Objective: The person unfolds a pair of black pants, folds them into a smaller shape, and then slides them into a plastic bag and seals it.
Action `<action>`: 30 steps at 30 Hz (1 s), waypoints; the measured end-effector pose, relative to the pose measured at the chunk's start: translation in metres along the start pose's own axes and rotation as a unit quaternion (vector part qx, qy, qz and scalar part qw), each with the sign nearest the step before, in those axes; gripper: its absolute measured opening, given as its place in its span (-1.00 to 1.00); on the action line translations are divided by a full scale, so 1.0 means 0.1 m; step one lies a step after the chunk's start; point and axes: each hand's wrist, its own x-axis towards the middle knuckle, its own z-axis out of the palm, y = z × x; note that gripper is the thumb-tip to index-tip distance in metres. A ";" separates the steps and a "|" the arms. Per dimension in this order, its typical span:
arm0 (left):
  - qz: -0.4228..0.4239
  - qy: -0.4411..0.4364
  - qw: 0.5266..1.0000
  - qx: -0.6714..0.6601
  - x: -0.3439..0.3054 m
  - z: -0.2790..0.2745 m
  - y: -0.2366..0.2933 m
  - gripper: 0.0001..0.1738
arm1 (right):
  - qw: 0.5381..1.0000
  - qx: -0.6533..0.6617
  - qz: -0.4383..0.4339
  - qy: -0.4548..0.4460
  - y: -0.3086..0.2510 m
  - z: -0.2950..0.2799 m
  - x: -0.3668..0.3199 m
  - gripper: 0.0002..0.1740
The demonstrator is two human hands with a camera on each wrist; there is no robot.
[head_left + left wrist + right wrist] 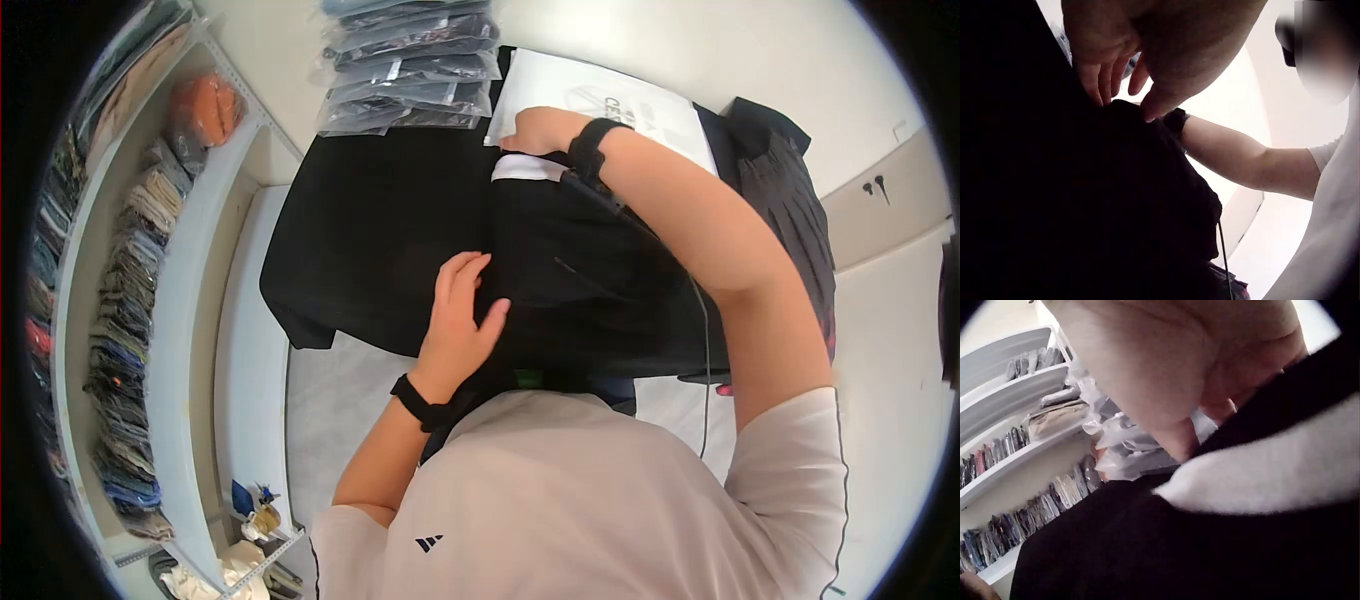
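A folded black garment (590,245) lies on the black-covered table, a white band (525,168) showing along its far end. At that end my right hand (540,130) has its fingers curled, beside the near-left corner of a white plastic bag (650,110). In the right wrist view its thumb (1180,440) and fingers pinch the garment's edge at the end of the white band (1260,478). My left hand (465,315) rests at the garment's left edge, thumb spread from its extended fingers. Their tips meet dark cloth in the left wrist view.
Clear-bagged folded clothes (410,75) stand stacked at the table's back left. Dark grey cloth (785,200) hangs over the right end. Shelves (190,300) packed with bagged clothes line the left wall. A thin cable (706,370) runs down from the right wrist.
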 end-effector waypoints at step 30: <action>0.132 -0.174 0.970 0.108 0.53 -0.40 0.38 -0.37 | 0.745 0.588 0.255 0.186 0.99 0.29 -2.23 -0.41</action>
